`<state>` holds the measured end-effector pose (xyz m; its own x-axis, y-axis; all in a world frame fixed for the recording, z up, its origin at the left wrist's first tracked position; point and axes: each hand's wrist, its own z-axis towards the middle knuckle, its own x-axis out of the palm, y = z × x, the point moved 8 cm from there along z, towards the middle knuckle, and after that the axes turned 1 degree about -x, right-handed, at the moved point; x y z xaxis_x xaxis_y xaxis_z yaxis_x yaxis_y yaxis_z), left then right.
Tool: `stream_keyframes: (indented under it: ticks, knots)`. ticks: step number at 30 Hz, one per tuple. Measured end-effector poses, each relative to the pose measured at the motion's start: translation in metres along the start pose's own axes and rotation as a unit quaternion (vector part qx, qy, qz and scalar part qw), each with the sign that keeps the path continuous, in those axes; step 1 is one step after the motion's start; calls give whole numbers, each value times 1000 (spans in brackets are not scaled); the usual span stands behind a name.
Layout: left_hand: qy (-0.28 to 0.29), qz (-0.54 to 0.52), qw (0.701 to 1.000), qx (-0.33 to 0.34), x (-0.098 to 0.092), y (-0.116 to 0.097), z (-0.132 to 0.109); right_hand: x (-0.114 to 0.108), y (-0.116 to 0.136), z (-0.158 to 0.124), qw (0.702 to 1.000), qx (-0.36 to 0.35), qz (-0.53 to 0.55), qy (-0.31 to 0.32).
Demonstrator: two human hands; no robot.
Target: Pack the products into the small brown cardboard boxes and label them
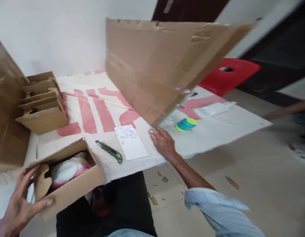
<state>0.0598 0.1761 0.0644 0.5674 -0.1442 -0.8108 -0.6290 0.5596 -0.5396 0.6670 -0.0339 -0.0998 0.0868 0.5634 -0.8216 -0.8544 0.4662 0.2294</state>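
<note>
My left hand is wrapped round the left end of an open cardboard box, thumb on the near side and fingers over the far rim. Inside the box lie a round white item and a pink floral packet. My right hand rests on the table with its fingers curled, just by the lower corner of a large upright cardboard panel. Something small and greyish shows at its fingertips, too blurred to name. Between the hands lie a green box cutter and a paper sheet with small drawn marks.
Several cardboard boxes stand nested at the left, beside a larger brown carton. A teal and yellow cylinder lies right of the panel. Behind is a red chair. At the right edge a person's arm shows, blurred.
</note>
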Motion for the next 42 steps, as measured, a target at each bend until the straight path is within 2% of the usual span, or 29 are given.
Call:
stream_keyframes:
  ticks: [3,5,8,10,13,16,18,19,21,24,26,29,33,35,42]
  knots:
    - [20,-53,997,-45,3,-5,-3,-8,3,-14,1000,-10,-14,-10]
    - [27,-65,995,-71,5,-7,-3,-22,13,-16,999,-20,-10,-42]
    - [46,-90,992,-82,11,-8,-6,-54,53,-9,993,-57,26,-104]
    - [59,-115,989,-70,15,-9,-8,-82,101,0,982,-111,79,-133]
    - [71,-145,986,-53,21,-10,-9,-133,196,11,945,-220,199,-139]
    - [76,-163,983,-47,24,-9,-9,-170,295,13,882,-330,330,-64]
    - [74,-174,981,-40,25,-9,-9,-179,350,7,834,-411,368,5]
    - [71,-178,981,-37,25,-9,-10,-176,371,3,822,-448,349,40]
    - [67,-186,980,-34,27,-8,-11,-155,398,0,826,-487,258,115]
    - [64,-199,977,-34,31,-7,-14,-110,404,7,850,-466,91,230]
    - [63,-207,976,-34,34,-6,-14,-90,402,11,845,-445,28,295]
    - [61,-214,974,-34,36,-7,-15,-75,413,8,814,-444,19,373]
    - [56,-213,975,-30,36,-10,-16,-60,436,-6,751,-455,46,477]
    - [54,-216,974,-27,37,-11,-17,-54,441,-8,738,-457,41,495]
    - [56,-210,976,-19,39,-13,-19,-44,446,-16,726,-479,19,494]
